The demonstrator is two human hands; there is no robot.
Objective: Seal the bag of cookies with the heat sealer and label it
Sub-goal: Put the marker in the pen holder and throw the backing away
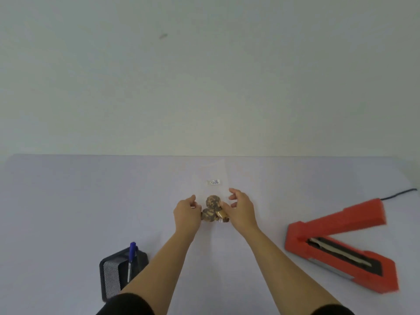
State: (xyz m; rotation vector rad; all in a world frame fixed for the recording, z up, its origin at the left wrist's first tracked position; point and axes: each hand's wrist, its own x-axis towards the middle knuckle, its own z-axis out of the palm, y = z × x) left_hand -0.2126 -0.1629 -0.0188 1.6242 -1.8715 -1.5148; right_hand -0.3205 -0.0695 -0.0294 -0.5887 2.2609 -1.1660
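A clear plastic bag (214,176) lies flat on the table, reaching away from me. Several brown marbled cookies (212,209) sit in its near end, and a small white label (213,182) is stuck on it above them. My left hand (186,212) is at the bag's left side, its fingers curled in against the plastic next to the cookies. On the right side is my right hand (242,210), fingers spread above the bag and thumb touching the cookies. The red heat sealer (341,246) stands at the right with its arm raised.
A black mesh pen holder (118,272) with a blue pen (131,253) stands at the near left by my left forearm. The sealer's black cord (400,193) trails off to the right. A plain white wall rises behind the table's far edge (136,155).
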